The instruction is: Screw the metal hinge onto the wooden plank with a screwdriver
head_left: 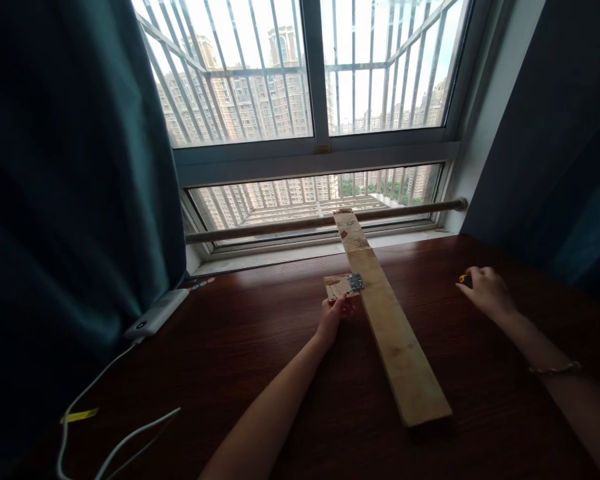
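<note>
A long pale wooden plank lies on the dark wooden table, running from the window sill toward me. A small wood block sits against its left side, joined by a metal hinge. My left hand rests on the near edge of the small block, fingers pressed down on it. My right hand is off to the right on the table, curled over a small yellow and black object that I cannot make out fully.
A white power bank with white cables lies at the table's left edge beside a dark teal curtain. A wooden rod runs along the barred window. Another dark curtain hangs at the right.
</note>
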`<state>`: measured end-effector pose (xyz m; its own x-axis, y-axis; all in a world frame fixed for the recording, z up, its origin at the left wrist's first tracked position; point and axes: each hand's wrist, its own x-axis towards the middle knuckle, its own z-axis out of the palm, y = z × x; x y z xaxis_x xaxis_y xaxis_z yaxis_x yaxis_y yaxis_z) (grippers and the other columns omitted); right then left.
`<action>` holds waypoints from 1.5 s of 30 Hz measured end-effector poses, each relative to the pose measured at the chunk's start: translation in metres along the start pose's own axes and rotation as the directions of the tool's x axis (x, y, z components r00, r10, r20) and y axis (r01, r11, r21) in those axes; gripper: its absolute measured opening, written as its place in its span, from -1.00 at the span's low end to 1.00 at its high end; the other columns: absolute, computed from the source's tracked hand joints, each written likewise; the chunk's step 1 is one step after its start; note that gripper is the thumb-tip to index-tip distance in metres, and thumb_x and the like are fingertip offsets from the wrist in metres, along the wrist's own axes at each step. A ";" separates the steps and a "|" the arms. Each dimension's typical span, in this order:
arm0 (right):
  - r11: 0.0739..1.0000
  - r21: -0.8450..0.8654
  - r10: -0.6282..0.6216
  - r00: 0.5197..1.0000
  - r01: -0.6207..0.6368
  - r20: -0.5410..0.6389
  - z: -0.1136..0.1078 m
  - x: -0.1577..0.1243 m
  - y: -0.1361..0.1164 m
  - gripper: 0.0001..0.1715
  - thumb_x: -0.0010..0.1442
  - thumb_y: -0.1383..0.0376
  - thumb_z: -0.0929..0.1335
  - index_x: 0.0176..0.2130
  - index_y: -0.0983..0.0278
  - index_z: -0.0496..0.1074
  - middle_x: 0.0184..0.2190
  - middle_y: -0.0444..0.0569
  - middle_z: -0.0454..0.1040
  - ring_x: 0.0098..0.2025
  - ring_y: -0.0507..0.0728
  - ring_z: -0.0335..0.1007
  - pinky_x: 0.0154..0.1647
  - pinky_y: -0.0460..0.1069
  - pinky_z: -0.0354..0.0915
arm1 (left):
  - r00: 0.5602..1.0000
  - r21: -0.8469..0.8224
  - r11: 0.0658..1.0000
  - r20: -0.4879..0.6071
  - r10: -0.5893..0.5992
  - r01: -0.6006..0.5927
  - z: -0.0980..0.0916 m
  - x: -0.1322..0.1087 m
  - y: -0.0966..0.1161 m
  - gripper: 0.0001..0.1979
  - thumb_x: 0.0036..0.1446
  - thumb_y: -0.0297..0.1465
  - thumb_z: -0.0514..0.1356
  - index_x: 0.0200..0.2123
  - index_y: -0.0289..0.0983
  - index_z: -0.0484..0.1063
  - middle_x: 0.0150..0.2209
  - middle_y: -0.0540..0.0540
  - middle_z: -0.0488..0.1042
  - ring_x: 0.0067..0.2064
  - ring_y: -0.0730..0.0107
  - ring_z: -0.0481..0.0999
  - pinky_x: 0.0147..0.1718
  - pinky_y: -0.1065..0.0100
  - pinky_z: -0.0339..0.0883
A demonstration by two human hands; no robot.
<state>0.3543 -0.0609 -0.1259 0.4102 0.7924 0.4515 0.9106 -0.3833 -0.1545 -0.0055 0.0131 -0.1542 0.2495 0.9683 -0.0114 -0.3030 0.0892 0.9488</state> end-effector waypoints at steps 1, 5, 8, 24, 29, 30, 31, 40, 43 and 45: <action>0.978 0.147 -0.141 0.988 0.149 -0.063 -0.010 -0.007 -0.026 -0.75 0.07 0.24 0.35 -0.25 0.34 0.36 -0.27 0.18 0.38 -0.23 0.27 0.37 -0.21 0.07 0.28 | 1.000 0.007 1.000 0.003 0.008 -0.008 0.000 0.000 0.000 -0.62 -0.16 -0.12 0.25 -0.53 -0.38 0.42 -0.61 -0.09 0.43 -0.60 0.47 0.38 -0.58 0.44 0.25; 0.603 0.563 -0.644 0.762 0.565 -0.074 -0.039 -0.038 -0.138 -0.90 0.17 0.29 0.28 -0.29 0.24 0.37 -0.35 -0.04 0.37 -0.37 0.09 0.34 -0.32 -0.04 0.28 | 0.998 0.008 0.999 0.034 0.047 -0.047 0.000 0.000 0.000 -0.62 -0.14 -0.11 0.24 -0.56 -0.37 0.41 -0.60 -0.09 0.43 -0.59 0.48 0.38 -0.58 0.44 0.24; 0.448 0.596 -0.766 0.630 0.667 -0.129 -0.041 -0.046 -0.197 -0.86 0.19 0.34 0.27 -0.21 0.22 0.39 -0.30 -0.03 0.36 -0.26 0.10 0.31 -0.24 -0.04 0.26 | 0.997 -0.012 0.998 0.055 0.057 -0.057 -0.002 0.002 -0.002 -0.64 -0.13 -0.13 0.24 -0.53 -0.37 0.43 -0.60 -0.07 0.43 -0.58 0.47 0.39 -0.56 0.43 0.26; 0.525 0.481 -0.768 0.635 0.702 -0.089 -0.023 -0.015 -0.223 -0.84 0.11 0.32 0.36 -0.23 0.22 0.45 -0.29 -0.05 0.46 -0.22 0.19 0.20 -0.21 0.03 0.22 | 0.993 -0.062 0.994 0.071 0.098 -0.094 -0.001 0.006 -0.003 -0.68 -0.10 -0.19 0.24 -0.50 -0.38 0.43 -0.61 -0.05 0.41 -0.58 0.45 0.38 -0.56 0.41 0.28; 0.475 0.452 -0.832 0.552 0.755 -0.047 -0.021 -0.007 -0.232 -0.85 0.11 0.39 0.34 -0.30 0.18 0.50 -0.35 -0.06 0.47 -0.26 0.16 0.21 -0.27 0.00 0.21 | 0.993 -0.050 0.995 0.082 0.085 -0.081 -0.002 0.007 -0.002 -0.63 -0.12 -0.16 0.25 -0.41 -0.40 0.46 -0.58 -0.07 0.43 -0.57 0.45 0.39 -0.55 0.40 0.27; 0.478 0.455 -0.830 0.555 0.751 -0.045 -0.021 -0.005 -0.233 -0.86 0.10 0.39 0.35 -0.34 0.18 0.50 -0.38 -0.06 0.48 -0.28 0.16 0.22 -0.27 -0.01 0.20 | 0.993 -0.048 0.995 0.084 0.087 -0.083 -0.003 0.007 -0.002 -0.63 -0.12 -0.16 0.25 -0.42 -0.40 0.45 -0.58 -0.07 0.43 -0.57 0.45 0.38 -0.55 0.40 0.27; 0.497 0.464 -0.813 0.581 0.734 -0.049 -0.021 -0.003 -0.233 -0.86 0.09 0.40 0.35 -0.36 0.19 0.51 -0.40 -0.07 0.48 -0.29 0.16 0.22 -0.28 -0.01 0.21 | 0.993 -0.046 0.995 0.082 0.090 -0.086 -0.003 0.007 -0.002 -0.64 -0.12 -0.16 0.24 -0.44 -0.40 0.45 -0.58 -0.07 0.42 -0.57 0.45 0.38 -0.55 0.39 0.27; 0.594 0.604 -0.581 0.803 0.531 -0.134 -0.021 -0.006 -0.219 -0.91 -0.01 0.40 0.42 -0.41 0.23 0.54 -0.50 -0.07 0.48 -0.38 0.13 0.32 -0.35 -0.03 0.27 | 0.996 -0.142 0.988 0.057 0.067 -0.058 0.001 0.004 0.000 -0.68 -0.10 -0.21 0.24 -0.41 -0.40 0.42 -0.54 -0.08 0.43 -0.54 0.45 0.39 -0.52 0.39 0.27; 0.599 0.619 -0.521 0.834 0.508 -0.179 -0.019 -0.010 -0.218 -0.92 -0.01 0.39 0.43 -0.42 0.22 0.54 -0.52 -0.07 0.47 -0.39 0.12 0.33 -0.36 -0.03 0.27 | 0.997 -0.183 0.982 0.048 0.059 -0.049 0.002 0.005 0.001 -0.69 -0.11 -0.23 0.25 -0.41 -0.40 0.42 -0.53 -0.08 0.44 -0.54 0.46 0.39 -0.52 0.39 0.27; 0.595 0.654 -0.474 0.861 0.467 -0.184 -0.018 -0.012 -0.217 -0.93 -0.01 0.38 0.43 -0.43 0.22 0.54 -0.52 -0.08 0.47 -0.41 0.10 0.34 -0.36 -0.05 0.27 | 0.997 -0.190 0.981 0.042 0.057 -0.048 0.002 0.005 0.001 -0.69 -0.12 -0.23 0.25 -0.42 -0.40 0.42 -0.54 -0.07 0.44 -0.55 0.46 0.39 -0.52 0.39 0.27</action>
<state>0.1504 0.0044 -0.0819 -0.0873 0.7769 0.6235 0.7668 0.4520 -0.4558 -0.0031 0.0174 -0.1525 0.2704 0.9611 0.0561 -0.4842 0.0854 0.8708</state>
